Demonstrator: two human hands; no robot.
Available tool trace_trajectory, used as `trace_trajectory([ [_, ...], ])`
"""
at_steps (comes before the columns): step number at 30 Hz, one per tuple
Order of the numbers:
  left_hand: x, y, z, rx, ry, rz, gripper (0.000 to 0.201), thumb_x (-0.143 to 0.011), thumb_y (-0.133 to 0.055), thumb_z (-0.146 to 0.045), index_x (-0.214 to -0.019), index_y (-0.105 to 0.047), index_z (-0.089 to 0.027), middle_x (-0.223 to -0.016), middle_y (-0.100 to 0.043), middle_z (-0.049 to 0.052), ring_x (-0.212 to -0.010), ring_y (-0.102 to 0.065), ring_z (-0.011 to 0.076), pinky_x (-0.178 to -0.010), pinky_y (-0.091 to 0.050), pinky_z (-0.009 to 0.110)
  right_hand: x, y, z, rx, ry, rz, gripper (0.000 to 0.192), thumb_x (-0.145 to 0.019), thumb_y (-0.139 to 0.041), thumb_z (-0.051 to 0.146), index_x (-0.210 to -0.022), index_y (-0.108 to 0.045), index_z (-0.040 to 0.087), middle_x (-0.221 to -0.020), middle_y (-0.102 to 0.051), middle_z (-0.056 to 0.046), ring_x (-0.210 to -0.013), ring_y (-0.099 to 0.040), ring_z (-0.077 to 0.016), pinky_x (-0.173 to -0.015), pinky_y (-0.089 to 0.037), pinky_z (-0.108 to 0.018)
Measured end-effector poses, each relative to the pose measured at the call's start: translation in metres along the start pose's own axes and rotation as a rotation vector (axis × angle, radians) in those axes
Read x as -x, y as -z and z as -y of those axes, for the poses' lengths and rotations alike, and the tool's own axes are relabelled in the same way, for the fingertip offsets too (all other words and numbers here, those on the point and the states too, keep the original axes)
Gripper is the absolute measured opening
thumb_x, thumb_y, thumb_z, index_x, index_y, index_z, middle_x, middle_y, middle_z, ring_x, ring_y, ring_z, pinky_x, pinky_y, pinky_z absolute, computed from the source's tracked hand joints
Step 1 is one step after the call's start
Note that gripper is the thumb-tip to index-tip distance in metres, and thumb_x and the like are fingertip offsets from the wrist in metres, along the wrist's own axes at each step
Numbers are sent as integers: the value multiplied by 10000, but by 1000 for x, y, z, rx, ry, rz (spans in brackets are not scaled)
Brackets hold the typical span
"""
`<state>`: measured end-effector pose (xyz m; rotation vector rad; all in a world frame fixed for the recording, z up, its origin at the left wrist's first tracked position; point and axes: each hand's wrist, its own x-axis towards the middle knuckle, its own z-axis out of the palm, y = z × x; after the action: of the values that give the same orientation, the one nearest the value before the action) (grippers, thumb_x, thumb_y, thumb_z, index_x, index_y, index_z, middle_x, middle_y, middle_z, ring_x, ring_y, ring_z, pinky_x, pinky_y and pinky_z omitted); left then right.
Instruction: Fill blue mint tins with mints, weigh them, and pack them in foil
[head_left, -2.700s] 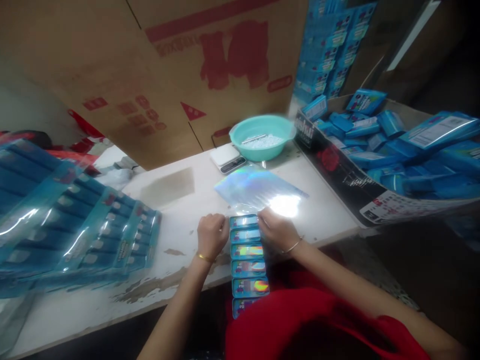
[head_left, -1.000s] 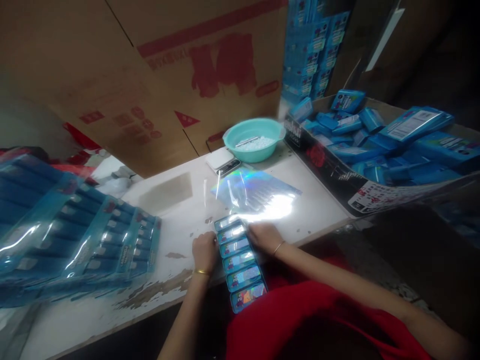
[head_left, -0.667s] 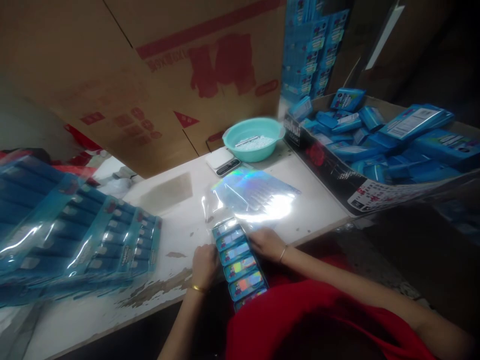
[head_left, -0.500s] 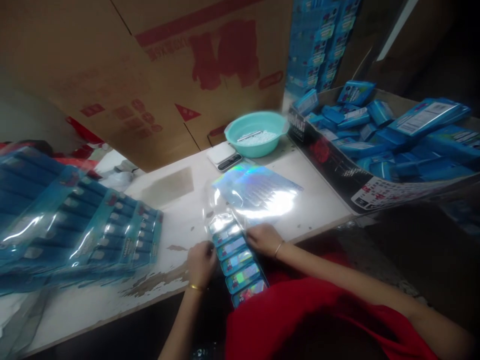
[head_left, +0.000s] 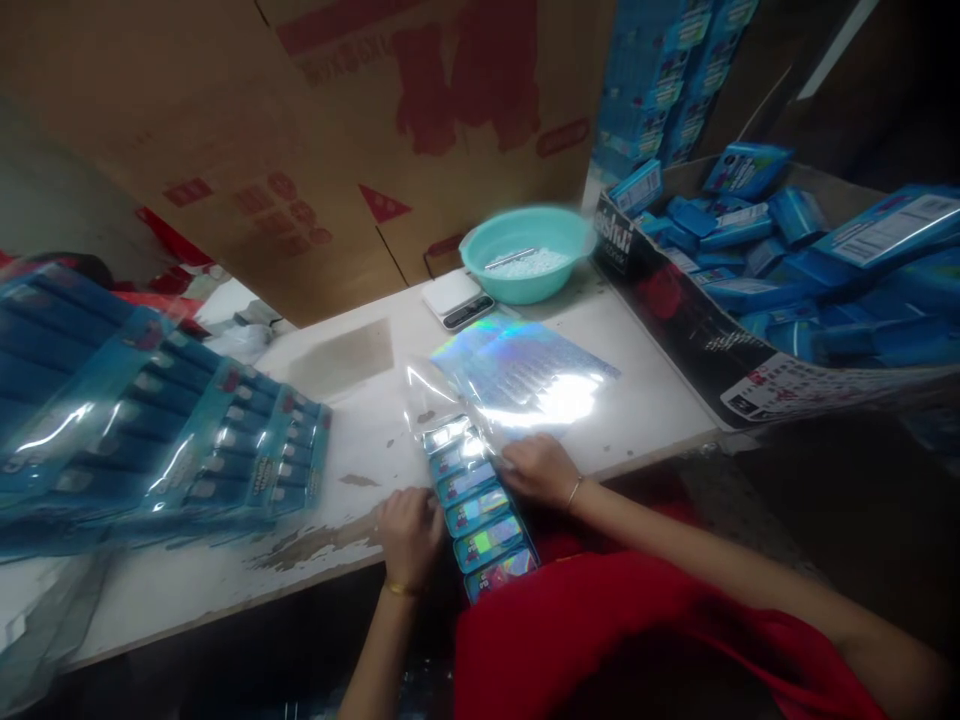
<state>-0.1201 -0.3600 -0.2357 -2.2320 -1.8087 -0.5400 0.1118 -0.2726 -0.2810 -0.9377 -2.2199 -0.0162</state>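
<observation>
A row of small blue packs (head_left: 472, 505) lies in a clear plastic bag (head_left: 427, 385) that reaches from the table edge toward my body. My left hand (head_left: 411, 530) is at the left side of the row, fingers curled in against the bag's edge. On the opposite side, my right hand (head_left: 541, 470) is closed on the bag's other edge, its fingertips partly hidden. Just beyond, shiny holographic bags (head_left: 532, 375) lie fanned on the white table (head_left: 349, 430). The near end of the row meets my red clothing.
Filled bags of blue packs (head_left: 165, 420) are stacked at left. A turquoise basin (head_left: 529, 285) with white bits and a metal tool stands behind a small scale (head_left: 457, 300). At right is an open carton (head_left: 667, 320) heaped with blue packs. A large cardboard box (head_left: 315, 130) stands behind.
The view has shifted slightly, so most things sit further right and a little higher. Both hands keep to the sides of the bagged row; the left has slid slightly toward me.
</observation>
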Motion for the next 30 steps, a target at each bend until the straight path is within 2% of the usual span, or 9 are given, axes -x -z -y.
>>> trace_trajectory([
  [3, -6, 1, -5, -11, -32, 39, 203, -870, -498, -169, -669, -470, -159, -612, -484, 21, -634, -412, 170, -642, -276, 329, -1, -4, 4, -3, 30, 33, 323, -917, -391, 217, -622, -506, 152, -562, -509, -36, -528, -333, -136, -597, -126, -326],
  [6, 2, 13, -14, 38, -138, 87, 218, -889, -448, -140, -672, -463, -153, -616, -483, 27, -636, -403, 166, -640, -275, 325, 9, 6, 9, -75, 71, 155, 284, -907, -395, 217, -663, -522, 147, -599, -538, -35, -526, -362, -132, -598, -161, -319],
  [12, 55, 44, -47, 271, -251, 214, 242, -877, -402, -94, -643, -411, -151, -604, -450, 19, -623, -351, 147, -634, -252, 317, 43, 51, 10, -306, 231, 409, 221, -835, -424, 204, -643, -518, 149, -606, -560, -35, -536, -423, -122, -573, -199, -298],
  [17, 77, 45, -67, 489, -286, 243, 234, -916, -358, -159, -705, -461, -159, -646, -521, 22, -655, -408, 152, -626, -254, 310, 46, 66, 17, -497, 333, 658, 212, -777, -472, 174, -571, -515, 151, -554, -557, -20, -489, -402, -95, -545, -194, -276],
  [19, 66, 38, -72, 445, -267, 175, 254, -910, -389, -161, -668, -464, -158, -616, -518, 23, -641, -405, 152, -606, -244, 312, 35, 61, 15, -432, 240, 646, 221, -783, -473, 205, -579, -539, 152, -571, -569, -34, -498, -404, -103, -553, -196, -275],
  [22, 33, 21, -82, 261, -129, 44, 295, -893, -454, -159, -598, -461, -156, -574, -488, 31, -614, -393, 152, -596, -253, 321, 8, 46, -3, -256, -60, 549, 282, -837, -427, 275, -628, -571, 153, -627, -587, -60, -556, -441, -131, -571, -222, -271],
  [25, -2, 8, -86, 248, -63, 133, 221, -890, -525, -258, -699, -569, -156, -657, -569, 36, -676, -484, 163, -634, -312, 320, -14, 37, -34, -182, -328, 471, 276, -886, -395, 309, -812, -615, 159, -788, -628, -81, -689, -507, -164, -621, -285, -271],
  [27, -21, 8, -75, 367, -6, 108, 174, -882, -553, -319, -824, -619, -169, -733, -614, 29, -709, -529, 153, -673, -366, 304, -17, 38, -48, -246, -464, 401, 273, -889, -416, 366, -915, -600, 165, -834, -625, -74, -742, -519, -175, -651, -315, -271],
  [30, -43, 15, -27, 449, 310, -241, 231, -895, -518, -357, -960, -624, -162, -887, -626, 64, -806, -553, 156, -776, -423, 299, -12, 42, -47, -520, -685, 293, 436, -886, -391, 557, -792, -559, 166, -736, -584, -40, -701, -503, -163, -647, -347, -265],
])
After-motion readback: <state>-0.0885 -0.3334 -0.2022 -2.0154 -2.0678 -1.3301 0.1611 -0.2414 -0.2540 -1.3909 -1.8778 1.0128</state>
